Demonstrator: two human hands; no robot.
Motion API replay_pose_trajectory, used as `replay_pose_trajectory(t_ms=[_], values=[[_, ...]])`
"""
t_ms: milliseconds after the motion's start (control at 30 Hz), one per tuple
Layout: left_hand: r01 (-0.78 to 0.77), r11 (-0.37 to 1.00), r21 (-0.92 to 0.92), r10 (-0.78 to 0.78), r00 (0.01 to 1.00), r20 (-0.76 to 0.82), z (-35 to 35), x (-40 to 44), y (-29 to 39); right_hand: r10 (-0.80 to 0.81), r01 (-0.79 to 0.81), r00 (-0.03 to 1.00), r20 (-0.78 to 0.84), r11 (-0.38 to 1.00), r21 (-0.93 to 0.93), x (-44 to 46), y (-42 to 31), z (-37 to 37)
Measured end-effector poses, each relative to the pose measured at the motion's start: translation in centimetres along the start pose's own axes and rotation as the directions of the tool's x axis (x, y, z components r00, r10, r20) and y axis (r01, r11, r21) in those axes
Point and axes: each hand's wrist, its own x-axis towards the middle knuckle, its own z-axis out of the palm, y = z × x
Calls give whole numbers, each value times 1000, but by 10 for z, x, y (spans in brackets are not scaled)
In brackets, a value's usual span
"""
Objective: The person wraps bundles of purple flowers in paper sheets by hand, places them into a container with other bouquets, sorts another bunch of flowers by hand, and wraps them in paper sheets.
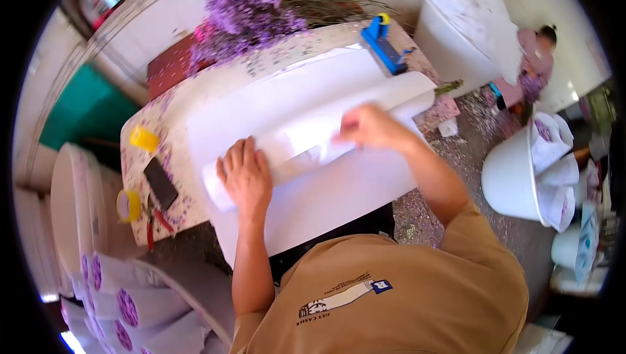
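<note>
A white paper roll (404, 90) lies slantwise across the table, with green stems (448, 87) sticking out of its right end. Its left end is an open tube, and what is inside is hidden. My left hand (244, 175) lies on the roll near that end, fingers stretched out over the paper. Over the middle of the roll, my right hand (372, 126) has its fingers curled together, close to a shiny crinkled patch (319, 152); motion blur hides anything between them. More flat white sheets (261, 109) are spread under the roll.
A blue tape dispenser (385, 44) stands at the back right. Purple flowers (251, 18) lie behind the sheets. Yellow tape rolls (143, 139), a dark block (160, 183) and red-handled pliers (156, 220) are at the left. White tubs (512, 175) stand around; another person (531, 60) sits at right.
</note>
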Motion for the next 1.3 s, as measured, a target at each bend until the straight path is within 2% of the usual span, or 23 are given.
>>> replay_pose_trajectory(t_ms=[67, 133, 167, 200, 267, 300, 367, 467, 500, 567, 600, 667, 700, 767, 833, 900, 967, 1033, 1067, 1100, 1133, 1200, 1300], values=[[-15, 999, 34, 15, 1000, -1, -3, -1, 4, 26, -5, 881, -473, 999, 44, 20, 31, -66], [-36, 998, 45, 36, 999, -1, 0, -2, 3, 19, 11, 662, -749, 999, 35, 51, 84, -148], [-34, 998, 61, 35, 999, -11, 1, -1, 4, -4, 59, 539, -842, 998, 33, 66, 113, -182], [-24, 998, 63, 23, 1000, 15, 1, -1, 4, -6, 66, 533, -846, 997, 35, 76, 135, -207], [-38, 996, 78, 38, 999, 6, 2, 0, 5, 44, -223, 503, -863, 972, -80, 94, 168, -243], [-48, 995, 88, 48, 999, 9, 2, 0, 5, 48, -217, 500, -865, 974, -71, 100, 177, -252], [-55, 993, 109, 52, 998, 23, 3, 0, 5, 317, -306, 720, -617, 943, 128, 107, 183, -258], [-58, 991, 119, 54, 998, 38, 2, 2, 7, 297, -206, 782, -548, 953, 222, 101, 172, -251], [-57, 992, 111, 53, 998, 41, 1, 2, 7, 299, -207, 782, -546, 952, 225, 95, 169, -247], [-55, 993, 104, 49, 997, 54, 0, 3, 8, 73, 116, 699, -711, 970, 214, 79, 170, -239], [-47, 994, 98, 41, 997, 65, -1, 3, 8, 77, 112, 699, -711, 970, 214, 64, 171, -229], [-54, 994, 95, 47, 996, 70, -3, 5, 10, 339, -11, 657, -673, 897, 442, 34, 167, -206], [-64, 993, 97, 57, 996, 74, -5, 3, 10, 345, -16, 655, -672, 896, 445, 31, 177, -199], [-86, 992, 89, 79, 994, 78, -5, 2, 6, 333, -108, 653, -680, 930, 352, 42, 215, -184], [-93, 992, 89, 87, 994, 71, -7, 2, -2, 307, -99, 655, -690, 941, 324, 53, 234, -197], [-146, 989, -13, 146, 989, 32, -11, -1, -16, 271, -395, 693, -668, 918, -37, 57, 224, -211], [-53, 998, -35, 50, 996, -67, -19, -11, -38, 196, -638, 687, -700, 624, -451, 39, 158, -216], [65, 997, -32, -69, 984, -166, -29, -27, -64, 174, -580, 716, -676, 688, -436, 30, 148, -232], [249, 949, -194, -287, 937, -198, -30, -35, -76, -23, -487, 694, -719, 721, -493, 29, 146, -228], [408, 841, -356, -495, 845, -201, -33, -43, -86, 2, -255, 735, -678, 927, -274, 28, 135, -216], [504, 723, -474, -596, 801, -58, -44, -49, -87, 146, -94, 767, -624, 989, 116, 12, 66, -166], [566, 498, -656, -653, 743, 145, -39, -56, -99, 81, 16, 826, -558, 986, 166, 14, 21, -90], [538, 218, -814, -634, 712, 301, -27, -58, -104, 1, 59, 975, -223, 964, 260, 30, -38, 32]])
